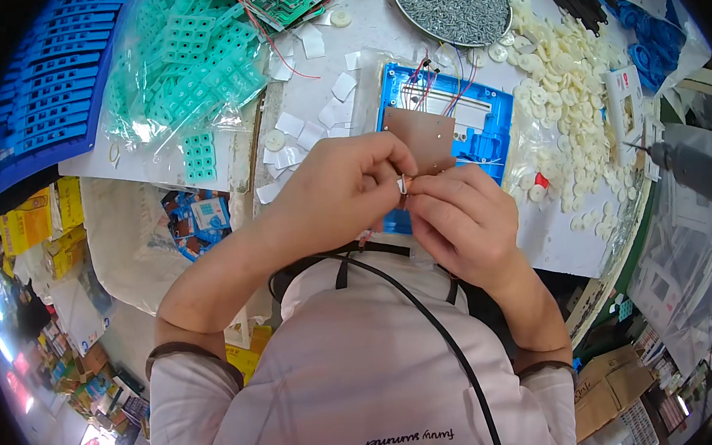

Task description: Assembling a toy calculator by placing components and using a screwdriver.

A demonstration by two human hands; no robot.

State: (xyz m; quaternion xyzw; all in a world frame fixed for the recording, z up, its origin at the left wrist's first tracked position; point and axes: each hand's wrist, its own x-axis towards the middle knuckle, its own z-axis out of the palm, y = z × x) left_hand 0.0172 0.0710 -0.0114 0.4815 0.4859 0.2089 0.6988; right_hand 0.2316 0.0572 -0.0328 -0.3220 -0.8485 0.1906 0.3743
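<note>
A: Packages? 
B: Green keypads in a clear bag (185, 69), upper left; yellow boxes (46, 222), left edge.

A: Hands? 
B: Left hand (345, 190) and right hand (465, 222) both pinch a small white piece (403, 185), centre frame; its axis can't be told.

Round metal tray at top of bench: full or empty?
Full. The round metal tray is heaped across with small grey screws that hide its bottom; only its rim shows around them.

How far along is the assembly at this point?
Done: a brown circuit board sits wired into the blue housing. In hand: the left hand and right hand pinch a small white piece. Left: the housing lies open.
</note>
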